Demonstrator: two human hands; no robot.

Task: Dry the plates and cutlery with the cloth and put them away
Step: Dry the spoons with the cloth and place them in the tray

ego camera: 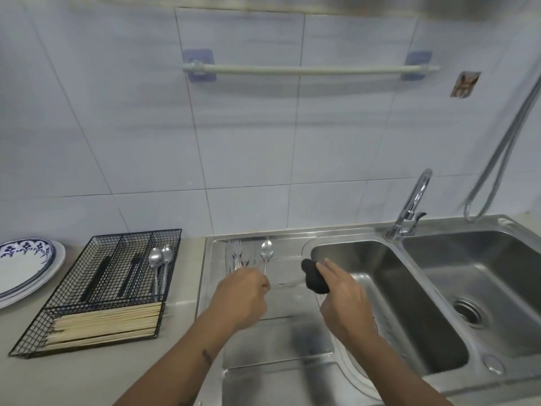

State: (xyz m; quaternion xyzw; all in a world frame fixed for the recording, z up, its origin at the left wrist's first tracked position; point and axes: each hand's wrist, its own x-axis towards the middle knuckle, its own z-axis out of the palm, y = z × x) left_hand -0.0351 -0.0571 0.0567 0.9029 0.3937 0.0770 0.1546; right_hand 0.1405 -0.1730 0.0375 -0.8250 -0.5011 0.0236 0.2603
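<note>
My left hand (pixel 243 297) is closed around the handle end of a thin metal utensil (pixel 285 284) whose far end runs into the dark cloth (pixel 314 276). My right hand (pixel 341 294) grips that bunched cloth around the utensil over the steel draining board (pixel 278 341). Several forks (pixel 235 254) and a spoon (pixel 267 253) lie at the back of the board. Left of it stands a black wire cutlery tray (pixel 96 291) holding two spoons (pixel 161 259), dark-handled pieces and chopsticks (pixel 108 323). Stacked blue-patterned plates (pixel 26 265) rest at the far left.
A double steel sink (pixel 415 291) fills the right side, with a chrome tap (pixel 411 206) behind it and a shower hose (pixel 503 148) hanging at the right. A rail (pixel 307 70) is fixed on the tiled wall. The beige counter (pixel 87 373) runs along the front left.
</note>
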